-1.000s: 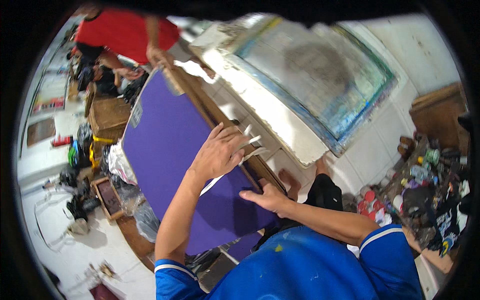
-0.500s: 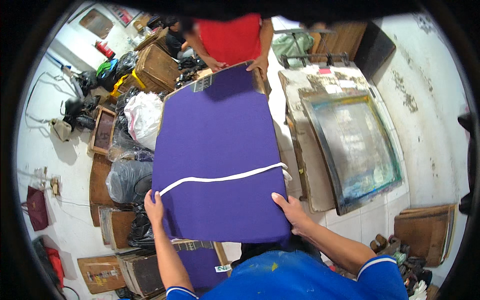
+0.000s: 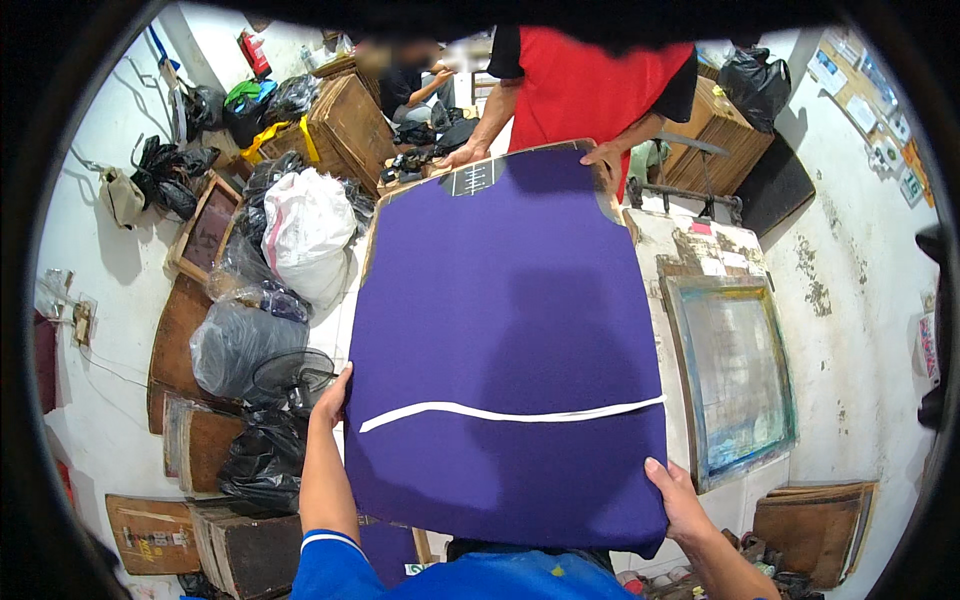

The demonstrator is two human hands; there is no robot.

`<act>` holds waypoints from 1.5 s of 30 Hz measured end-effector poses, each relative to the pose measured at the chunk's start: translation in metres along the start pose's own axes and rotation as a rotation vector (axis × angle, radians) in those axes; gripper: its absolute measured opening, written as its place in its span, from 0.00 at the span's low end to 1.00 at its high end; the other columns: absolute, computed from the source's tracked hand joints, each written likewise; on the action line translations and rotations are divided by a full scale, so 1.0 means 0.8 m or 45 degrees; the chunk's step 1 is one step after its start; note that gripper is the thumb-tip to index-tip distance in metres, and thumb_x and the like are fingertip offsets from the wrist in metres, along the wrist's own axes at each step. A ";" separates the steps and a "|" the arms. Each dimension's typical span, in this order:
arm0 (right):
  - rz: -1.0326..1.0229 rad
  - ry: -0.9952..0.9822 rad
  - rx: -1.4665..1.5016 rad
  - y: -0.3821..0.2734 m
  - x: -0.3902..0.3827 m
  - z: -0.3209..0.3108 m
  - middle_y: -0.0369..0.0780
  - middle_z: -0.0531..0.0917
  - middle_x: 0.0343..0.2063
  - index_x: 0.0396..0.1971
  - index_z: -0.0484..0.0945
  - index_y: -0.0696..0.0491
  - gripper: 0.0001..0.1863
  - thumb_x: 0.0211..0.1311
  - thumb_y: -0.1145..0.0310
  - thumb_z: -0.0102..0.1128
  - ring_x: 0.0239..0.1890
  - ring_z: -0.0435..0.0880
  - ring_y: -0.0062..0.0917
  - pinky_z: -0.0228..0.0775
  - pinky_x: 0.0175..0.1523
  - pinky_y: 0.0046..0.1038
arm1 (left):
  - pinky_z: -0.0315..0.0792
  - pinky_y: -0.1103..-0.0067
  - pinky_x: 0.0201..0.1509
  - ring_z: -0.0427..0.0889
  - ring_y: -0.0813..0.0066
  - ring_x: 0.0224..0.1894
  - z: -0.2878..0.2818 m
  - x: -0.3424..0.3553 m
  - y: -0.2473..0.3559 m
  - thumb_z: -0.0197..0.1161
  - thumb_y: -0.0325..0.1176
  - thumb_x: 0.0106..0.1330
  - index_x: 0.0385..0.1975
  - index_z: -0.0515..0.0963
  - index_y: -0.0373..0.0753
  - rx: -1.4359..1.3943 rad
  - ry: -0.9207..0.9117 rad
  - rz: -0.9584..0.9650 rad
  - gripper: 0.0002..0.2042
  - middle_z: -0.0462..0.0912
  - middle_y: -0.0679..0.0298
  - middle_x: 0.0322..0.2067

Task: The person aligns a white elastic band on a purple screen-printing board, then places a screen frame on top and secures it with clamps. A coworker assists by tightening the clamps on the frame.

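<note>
I see the purple fabric-covered board [image 3: 510, 320] fill the middle of my view, its near edge toward 6 o'clock. At 8 o'clock the left hand [image 3: 332, 400] is clamped on the board's side edge, fingers mostly hidden from me. Near half past 4 the right hand [image 3: 680, 498] is clamped on the opposite edge, its thumb showing. A white strip [image 3: 520, 412] runs across the fabric between those sides, bowing slightly. At 1 o'clock I have a co-worker in a red shirt [image 3: 590, 90], both hands at the board's far end. A framed mesh screen [image 3: 735, 385] lies between 3 and 4, and a white sack [image 3: 310, 235] sits near 10.
</note>
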State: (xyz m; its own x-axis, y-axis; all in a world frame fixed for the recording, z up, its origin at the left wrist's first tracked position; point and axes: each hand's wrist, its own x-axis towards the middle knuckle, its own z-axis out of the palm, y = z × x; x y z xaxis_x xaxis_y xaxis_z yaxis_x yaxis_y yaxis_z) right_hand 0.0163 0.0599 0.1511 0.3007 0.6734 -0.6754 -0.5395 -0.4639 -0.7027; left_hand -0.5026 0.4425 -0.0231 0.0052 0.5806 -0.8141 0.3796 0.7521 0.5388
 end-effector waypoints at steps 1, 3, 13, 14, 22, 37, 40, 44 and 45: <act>-0.014 0.001 -0.012 0.001 0.000 0.001 0.42 0.86 0.45 0.56 0.77 0.60 0.26 0.73 0.54 0.68 0.42 0.87 0.24 0.83 0.50 0.29 | 0.66 0.56 0.71 0.75 0.57 0.70 0.001 -0.002 0.001 0.49 0.78 0.68 0.75 0.67 0.38 0.029 0.007 0.044 0.50 0.75 0.56 0.71; -0.036 0.016 -0.050 0.003 0.000 0.000 0.42 0.86 0.46 0.59 0.76 0.61 0.27 0.73 0.54 0.67 0.42 0.87 0.23 0.83 0.50 0.29 | 0.68 0.57 0.69 0.75 0.57 0.69 0.004 -0.013 0.000 0.49 0.78 0.68 0.74 0.68 0.38 0.081 0.064 0.077 0.49 0.75 0.55 0.70; -0.058 -0.005 -0.003 0.031 0.015 -0.020 0.40 0.86 0.45 0.56 0.78 0.59 0.24 0.73 0.54 0.67 0.42 0.87 0.23 0.82 0.48 0.29 | 0.73 0.71 0.60 0.82 0.66 0.55 0.025 -0.050 -0.053 0.56 0.56 0.78 0.59 0.79 0.30 0.102 0.520 0.531 0.30 0.86 0.53 0.51; -0.054 -0.007 0.001 0.035 0.018 -0.024 0.40 0.86 0.44 0.55 0.78 0.58 0.24 0.73 0.54 0.67 0.41 0.87 0.22 0.82 0.48 0.29 | 0.73 0.72 0.59 0.83 0.67 0.52 0.030 -0.055 -0.064 0.58 0.54 0.78 0.56 0.80 0.29 0.075 0.607 0.564 0.28 0.86 0.55 0.48; -0.103 -0.126 -0.006 0.079 0.058 -0.067 0.40 0.86 0.48 0.59 0.76 0.57 0.25 0.75 0.53 0.64 0.45 0.87 0.25 0.83 0.52 0.31 | 0.73 0.74 0.59 0.82 0.70 0.51 0.061 -0.085 -0.099 0.60 0.49 0.79 0.56 0.80 0.29 -0.054 0.685 0.717 0.25 0.86 0.57 0.49; -0.085 -0.092 0.001 0.163 0.155 -0.124 0.46 0.83 0.55 0.64 0.72 0.62 0.37 0.75 0.41 0.58 0.52 0.86 0.33 0.80 0.59 0.37 | 0.74 0.76 0.58 0.83 0.73 0.50 0.052 -0.065 -0.060 0.56 0.55 0.79 0.55 0.81 0.29 -0.101 0.438 0.654 0.29 0.87 0.58 0.48; -0.067 -0.080 -0.042 0.164 0.158 -0.126 0.48 0.82 0.57 0.68 0.69 0.63 0.41 0.74 0.39 0.57 0.54 0.85 0.36 0.80 0.61 0.40 | 0.74 0.75 0.59 0.84 0.70 0.51 0.048 -0.061 -0.058 0.55 0.57 0.79 0.56 0.81 0.28 -0.117 0.383 0.620 0.31 0.87 0.57 0.49; -0.186 -0.035 -0.155 0.161 0.150 -0.125 0.48 0.83 0.54 0.64 0.71 0.63 0.39 0.75 0.40 0.57 0.50 0.86 0.35 0.81 0.58 0.38 | 0.75 0.76 0.58 0.84 0.71 0.50 0.045 -0.044 -0.062 0.55 0.57 0.79 0.57 0.81 0.27 -0.166 0.308 0.637 0.32 0.88 0.57 0.49; -0.199 0.010 -0.182 0.159 0.148 -0.123 0.47 0.84 0.53 0.63 0.72 0.64 0.38 0.75 0.41 0.57 0.49 0.87 0.35 0.81 0.58 0.37 | 0.75 0.76 0.58 0.84 0.71 0.49 0.046 -0.038 -0.063 0.55 0.57 0.79 0.57 0.81 0.26 -0.162 0.319 0.651 0.32 0.88 0.57 0.48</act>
State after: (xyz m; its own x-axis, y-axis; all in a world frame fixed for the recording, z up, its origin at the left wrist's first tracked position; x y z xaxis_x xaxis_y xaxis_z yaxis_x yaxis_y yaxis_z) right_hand 0.0603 0.0242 -0.0407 0.3786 0.7393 -0.5570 -0.3687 -0.4315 -0.8233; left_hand -0.4878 0.3755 -0.0332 -0.0664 0.9241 -0.3764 0.2721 0.3797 0.8842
